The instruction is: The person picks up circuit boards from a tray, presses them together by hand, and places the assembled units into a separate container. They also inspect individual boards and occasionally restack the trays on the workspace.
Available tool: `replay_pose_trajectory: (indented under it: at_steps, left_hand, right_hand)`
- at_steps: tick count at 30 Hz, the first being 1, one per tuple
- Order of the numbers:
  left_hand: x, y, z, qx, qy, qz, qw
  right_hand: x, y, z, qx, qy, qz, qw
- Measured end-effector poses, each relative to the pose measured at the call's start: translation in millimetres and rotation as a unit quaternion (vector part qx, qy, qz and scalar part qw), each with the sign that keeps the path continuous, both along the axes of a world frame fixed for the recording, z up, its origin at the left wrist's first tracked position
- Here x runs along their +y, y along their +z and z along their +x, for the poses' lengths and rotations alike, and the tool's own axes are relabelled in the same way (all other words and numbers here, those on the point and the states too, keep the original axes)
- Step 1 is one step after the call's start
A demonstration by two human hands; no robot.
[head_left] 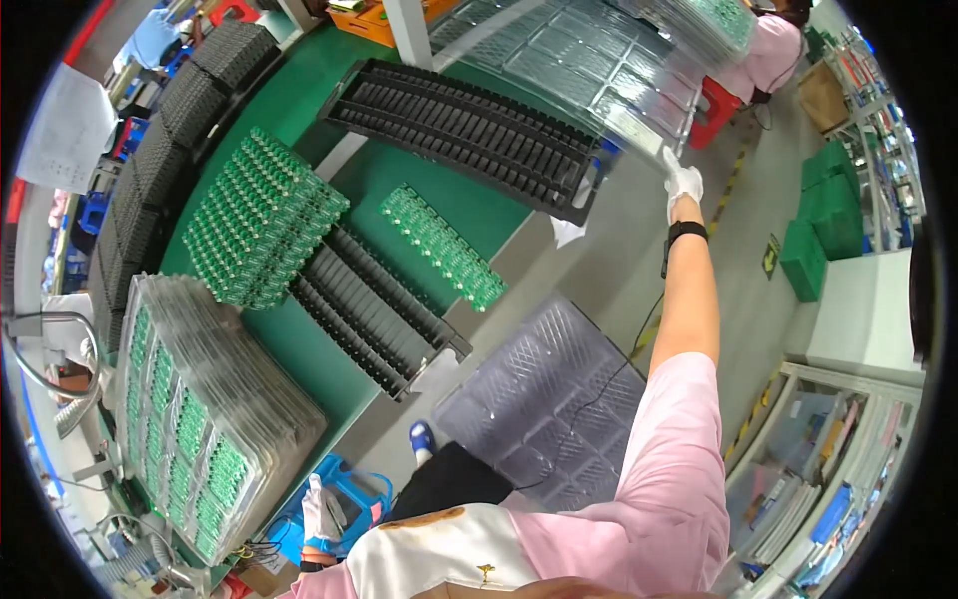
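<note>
My right arm reaches far forward. Its white-gloved right hand (684, 182) is at the near right corner of a clear plastic tray (639, 90), fingers closed at the tray's edge. Low at the left, my gloved left hand (319, 514) hangs beside a blue stool (364, 499), its fingers loosely extended with nothing seen in them. On the green table (289, 339) are a tall stack of green circuit boards (249, 215), a separate strip of green boards (444, 245), and a black slotted rack (369, 309). A longer black slotted rack (469, 130) lies farther back.
Stacked clear trays with green boards (190, 429) stand at the near left. Black racks (160, 150) line the left side. Empty clear trays (549, 399) sit below the table edge. Green bins (823, 220) and a shelf (818, 459) are right. Another person in pink (768, 55) sits beyond.
</note>
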State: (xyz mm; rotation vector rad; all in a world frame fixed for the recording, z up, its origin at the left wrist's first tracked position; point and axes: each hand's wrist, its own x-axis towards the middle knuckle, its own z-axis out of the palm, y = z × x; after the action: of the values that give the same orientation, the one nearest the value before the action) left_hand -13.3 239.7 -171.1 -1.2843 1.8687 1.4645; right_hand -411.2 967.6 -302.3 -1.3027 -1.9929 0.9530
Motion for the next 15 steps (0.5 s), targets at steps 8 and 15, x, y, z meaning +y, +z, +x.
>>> replay_pose_trajectory:
  at_steps: [8,15]
  left_hand:
    - [43,34,4,0.066,-0.173,-0.142,0.972]
    - [46,53,15,0.138,-0.181,-0.128,0.965]
  right_hand:
    - [-12,71,-5,0.056,0.172,-0.480,0.858]
    - [-11,153,52,0.248,0.175,-0.473,0.827]
